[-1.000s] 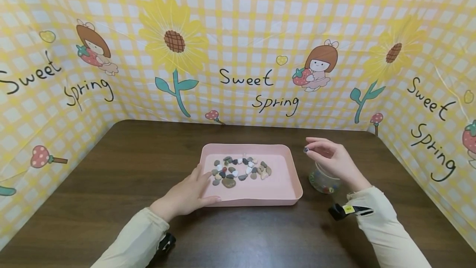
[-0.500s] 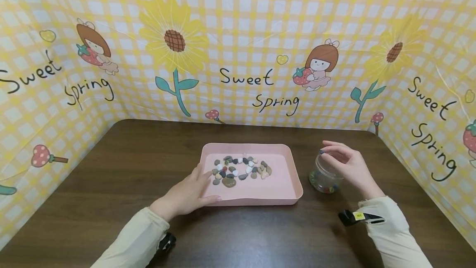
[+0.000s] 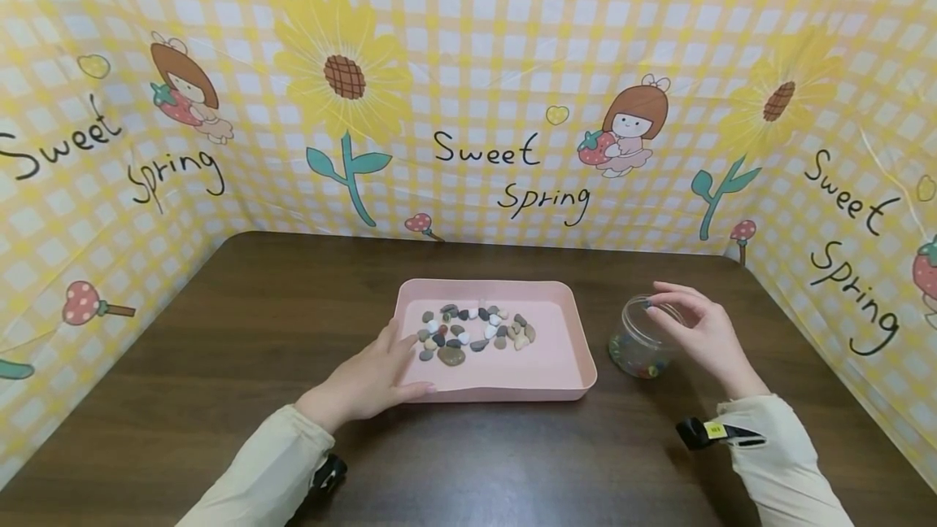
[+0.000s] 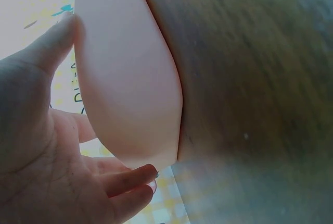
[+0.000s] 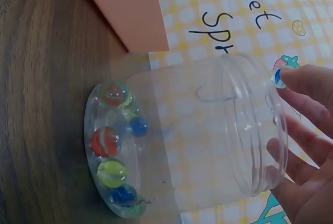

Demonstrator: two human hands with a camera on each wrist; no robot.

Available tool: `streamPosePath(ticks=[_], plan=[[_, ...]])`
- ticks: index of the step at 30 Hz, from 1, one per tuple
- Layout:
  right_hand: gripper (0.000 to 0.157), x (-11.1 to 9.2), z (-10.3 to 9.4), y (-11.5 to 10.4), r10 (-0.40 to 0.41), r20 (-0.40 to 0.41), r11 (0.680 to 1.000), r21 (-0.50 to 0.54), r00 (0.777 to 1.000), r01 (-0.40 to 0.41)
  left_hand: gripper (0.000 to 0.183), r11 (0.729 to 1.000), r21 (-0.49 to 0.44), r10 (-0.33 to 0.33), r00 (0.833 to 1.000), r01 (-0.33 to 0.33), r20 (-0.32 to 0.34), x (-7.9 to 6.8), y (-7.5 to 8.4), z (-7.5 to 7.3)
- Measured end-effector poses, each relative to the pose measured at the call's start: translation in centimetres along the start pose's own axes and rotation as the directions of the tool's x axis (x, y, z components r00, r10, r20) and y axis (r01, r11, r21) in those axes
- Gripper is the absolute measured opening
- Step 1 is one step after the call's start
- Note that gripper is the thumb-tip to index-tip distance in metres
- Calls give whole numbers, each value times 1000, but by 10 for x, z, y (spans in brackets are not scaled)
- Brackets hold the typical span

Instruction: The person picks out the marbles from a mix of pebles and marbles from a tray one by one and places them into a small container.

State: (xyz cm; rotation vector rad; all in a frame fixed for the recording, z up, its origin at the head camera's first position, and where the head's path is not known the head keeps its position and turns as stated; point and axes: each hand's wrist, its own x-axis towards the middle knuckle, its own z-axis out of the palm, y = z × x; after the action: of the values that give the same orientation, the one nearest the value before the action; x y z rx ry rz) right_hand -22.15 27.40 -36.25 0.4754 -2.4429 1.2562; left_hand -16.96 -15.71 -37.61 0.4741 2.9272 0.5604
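In the head view, a pink tray (image 3: 560, 348) holds several pebbles (image 3: 451, 356) laid in a pattern. My left hand (image 3: 366, 376) rests at the tray's left end. Its thumb touches the rim in the left wrist view, and its relaxed fingers lie along the end wall. To the right of the tray, a clear jar (image 3: 635, 332) stands upright without a lid. Several glass marbles (image 5: 106, 141) lie on its bottom. My right hand (image 3: 706, 340) is at the jar's mouth, pinching a blue-and-white marble (image 5: 279, 78) between thumb and index finger.
The dark wooden table (image 3: 468, 454) carries the tray and the jar. A yellow checked cloth (image 3: 468, 63) with sunflowers and lettering hangs behind it and on both sides. Each wrist has a black strap with a device.
My right hand has moved right and slightly down, from the gap between tray and jar to the jar's mouth, with the marble still pinched. The left hand has stayed on the tray.
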Motion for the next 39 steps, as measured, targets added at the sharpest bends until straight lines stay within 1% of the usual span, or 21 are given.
streamPosePath(ticks=[3,6,12,17,21,25,28,33,37,39], plan=[[18,1,1,1,0,-4,999,-50,1000,0,81,1000,0,2,1000,-2,0,0,0,0],[17,2,1,2,7,10,995,-102,1000,-6,81,1000,2,-1,1000,1,0,-1,0,-1],[18,6,2,5,50,89,979,-204,995,-31,80,1000,-1,0,1000,0,0,0,1,-1],[20,11,3,8,95,140,974,-216,986,-63,79,1000,2,5,1000,-5,-8,0,1,-1],[21,13,3,7,107,153,973,-221,982,-71,79,1000,-1,-3,1000,3,-7,-1,1,-1],[21,14,3,5,111,144,971,-229,983,-76,80,1000,-6,-7,1000,7,-3,-1,1,-1],[20,14,1,0,94,120,969,-240,988,-63,80,1000,-1,-2,1000,2,-6,0,1,0],[21,19,1,-18,40,89,974,-225,995,-20,78,1000,6,12,1000,-12,-22,0,1,0],[18,27,8,-32,-4,82,978,-207,997,21,78,1000,6,18,999,-18,-32,0,1,1],[17,31,13,-39,-23,96,981,-192,995,41,78,1000,7,17,999,-17,-32,0,1,1]])
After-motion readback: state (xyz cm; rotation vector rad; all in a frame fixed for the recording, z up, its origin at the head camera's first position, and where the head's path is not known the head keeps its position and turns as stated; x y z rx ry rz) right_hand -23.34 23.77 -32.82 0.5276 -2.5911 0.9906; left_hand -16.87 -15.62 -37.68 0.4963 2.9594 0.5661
